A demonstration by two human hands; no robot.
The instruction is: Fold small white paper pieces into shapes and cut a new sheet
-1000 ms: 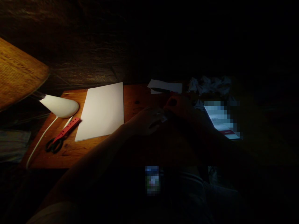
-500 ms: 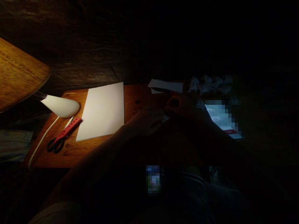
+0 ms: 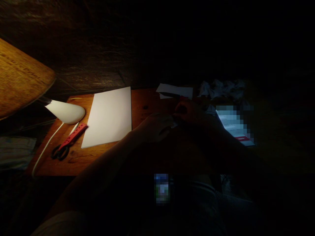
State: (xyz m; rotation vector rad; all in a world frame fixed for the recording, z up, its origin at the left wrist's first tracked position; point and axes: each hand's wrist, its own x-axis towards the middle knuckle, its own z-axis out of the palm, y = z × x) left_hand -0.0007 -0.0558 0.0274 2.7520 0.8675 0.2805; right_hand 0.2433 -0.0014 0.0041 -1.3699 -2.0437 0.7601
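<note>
A shaded table lamp (image 3: 29,82) throws warm light over the left end of a knotty wooden bench (image 3: 73,164); the dark brown wall (image 3: 88,70) behind fades to black rightward.

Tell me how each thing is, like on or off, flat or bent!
Desk lamp: on
Scissors with black handles: closed, lying down
White paper sheet: flat, lit
Paper strips: lying down, overlapping
White paper pieces: folded or crumpled, too dim to tell
Screen: glowing, partly blurred
Left hand: fingers bent, grip unclear
Right hand: fingers curled, grip unclear
</note>
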